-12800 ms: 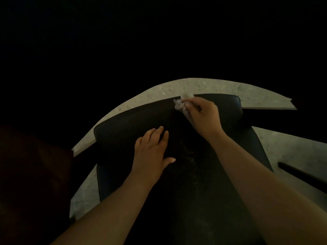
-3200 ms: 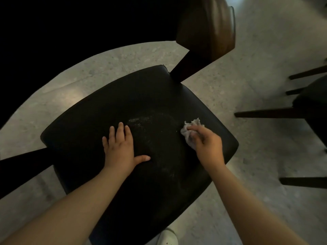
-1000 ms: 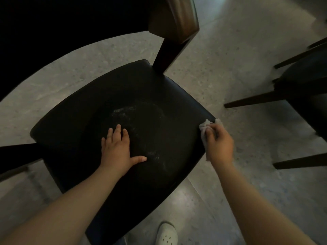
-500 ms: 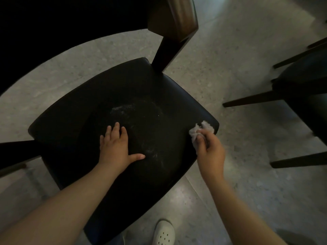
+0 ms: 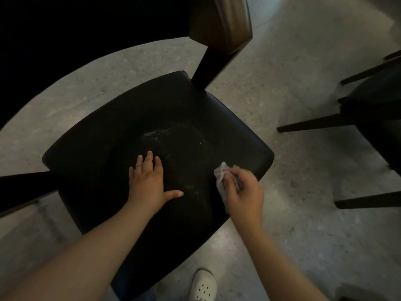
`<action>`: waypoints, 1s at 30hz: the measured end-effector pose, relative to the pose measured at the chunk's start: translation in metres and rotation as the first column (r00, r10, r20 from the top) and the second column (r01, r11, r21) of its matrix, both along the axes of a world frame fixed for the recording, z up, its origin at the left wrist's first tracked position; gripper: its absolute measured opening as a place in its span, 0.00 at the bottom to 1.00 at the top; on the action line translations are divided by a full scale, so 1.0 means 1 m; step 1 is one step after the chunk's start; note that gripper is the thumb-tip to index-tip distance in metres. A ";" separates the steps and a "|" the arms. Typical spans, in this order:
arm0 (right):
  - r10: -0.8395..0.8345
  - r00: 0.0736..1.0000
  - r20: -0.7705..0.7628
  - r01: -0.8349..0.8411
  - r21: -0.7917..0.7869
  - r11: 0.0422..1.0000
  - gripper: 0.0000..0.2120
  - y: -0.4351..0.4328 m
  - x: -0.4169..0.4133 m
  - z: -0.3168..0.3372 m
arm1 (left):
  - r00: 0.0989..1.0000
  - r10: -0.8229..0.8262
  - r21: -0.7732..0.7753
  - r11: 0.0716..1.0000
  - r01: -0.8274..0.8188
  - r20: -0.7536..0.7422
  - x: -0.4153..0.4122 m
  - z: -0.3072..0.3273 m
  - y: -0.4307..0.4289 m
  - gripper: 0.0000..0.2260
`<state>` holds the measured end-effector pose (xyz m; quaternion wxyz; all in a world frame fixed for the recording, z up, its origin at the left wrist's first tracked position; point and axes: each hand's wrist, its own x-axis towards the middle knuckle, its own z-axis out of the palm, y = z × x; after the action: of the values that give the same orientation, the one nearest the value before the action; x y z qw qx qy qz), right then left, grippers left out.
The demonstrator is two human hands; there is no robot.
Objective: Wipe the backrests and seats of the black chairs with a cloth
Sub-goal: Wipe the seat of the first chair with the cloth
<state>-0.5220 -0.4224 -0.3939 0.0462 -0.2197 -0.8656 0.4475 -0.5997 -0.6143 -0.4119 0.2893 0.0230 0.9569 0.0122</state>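
A black padded chair seat (image 5: 104,135) fills the middle of the head view, with faint pale smears near its centre. Its backrest (image 5: 221,20) rises at the top, shiny and brownish. My left hand (image 5: 149,181) lies flat on the seat, fingers straight and thumb spread. My right hand (image 5: 243,194) grips a crumpled white cloth (image 5: 220,173) and holds it against the seat near the right front edge; this hand is motion-blurred.
Pale speckled floor (image 5: 293,72) surrounds the chair. A second black chair (image 5: 373,109) with dark legs stands at the right. A white perforated shoe (image 5: 204,285) shows at the bottom. The upper left is in deep darkness.
My right hand has carried the cloth from the seat's right edge inward and toward me across the seat. My left hand has stayed flat in the same spot.
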 end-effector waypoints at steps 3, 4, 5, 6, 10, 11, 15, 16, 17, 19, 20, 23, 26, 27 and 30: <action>-0.035 0.999 0.020 0.035 0.003 0.999 0.11 0.015 -0.036 0.011 | 1.000 -0.007 0.017 1.000 0.007 0.002 0.001 0.001 -0.002 0.53; -0.044 0.998 0.033 0.044 0.000 0.999 0.14 0.020 -0.048 0.012 | 1.000 -0.009 0.020 1.000 0.008 0.004 0.001 0.002 -0.002 0.53; -0.047 0.998 0.049 0.047 0.005 0.999 0.16 0.023 -0.059 0.011 | 1.000 -0.009 0.023 1.000 0.009 0.005 0.001 0.002 -0.002 0.53; -0.045 0.997 0.064 0.044 0.023 0.999 0.18 0.025 -0.070 0.008 | 1.000 -0.009 0.028 1.000 0.009 0.008 0.001 0.002 -0.002 0.52; -0.040 0.991 0.128 0.029 0.085 0.996 0.18 0.021 -0.099 -0.016 | 1.000 -0.008 0.053 0.999 0.007 0.022 0.001 0.000 -0.005 0.52; -0.043 0.990 0.137 0.028 0.109 0.994 0.16 0.017 -0.099 -0.021 | 1.000 -0.007 0.058 0.998 0.006 0.022 0.001 -0.001 -0.005 0.52; 0.132 0.981 0.144 -0.147 0.094 0.985 0.10 -0.006 -0.073 -0.022 | 1.000 -0.006 0.059 0.998 0.005 0.025 0.001 -0.003 -0.006 0.52; 0.201 0.967 0.159 -0.214 0.066 0.975 0.10 -0.008 -0.065 -0.019 | 1.000 -0.006 0.049 0.999 0.005 0.024 0.001 -0.003 -0.006 0.52; 0.253 0.951 0.176 -0.263 0.040 0.964 0.10 -0.008 -0.060 -0.015 | 1.000 -0.006 0.041 0.999 0.005 0.026 0.001 -0.003 -0.005 0.52; 0.259 0.951 0.169 -0.268 0.033 0.963 0.10 -0.004 -0.059 -0.008 | 0.999 -0.005 0.040 0.999 0.003 0.042 0.000 -0.003 -0.005 0.52; 0.216 0.966 0.139 -0.225 0.055 0.973 0.10 -0.001 -0.065 -0.006 | 0.999 -0.008 0.044 0.999 0.005 0.050 -0.001 -0.003 -0.005 0.52; 0.063 0.995 0.071 -0.072 0.139 0.988 0.10 0.012 -0.099 -0.009 | 0.998 -0.018 0.062 0.998 0.014 0.056 -0.001 -0.002 -0.007 0.52; 0.004 0.994 0.106 -0.020 0.148 0.989 0.12 0.010 -0.133 -0.023 | 0.999 -0.012 0.070 0.998 0.008 0.049 0.000 -0.003 -0.007 0.52; 0.007 0.992 0.125 -0.026 0.149 0.988 0.11 0.004 -0.135 -0.026 | 0.999 -0.009 0.068 0.998 0.006 0.047 0.000 -0.004 -0.007 0.52; 0.137 0.983 0.121 -0.154 0.143 0.978 0.09 -0.018 -0.114 -0.032 | 0.999 -0.017 0.065 0.998 0.013 0.052 0.000 -0.003 -0.007 0.52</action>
<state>-0.6356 -0.4402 -0.4258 -0.0183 -0.1761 -0.9121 0.3697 -0.5999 -0.6216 -0.4154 0.3134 0.0390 0.9479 0.0414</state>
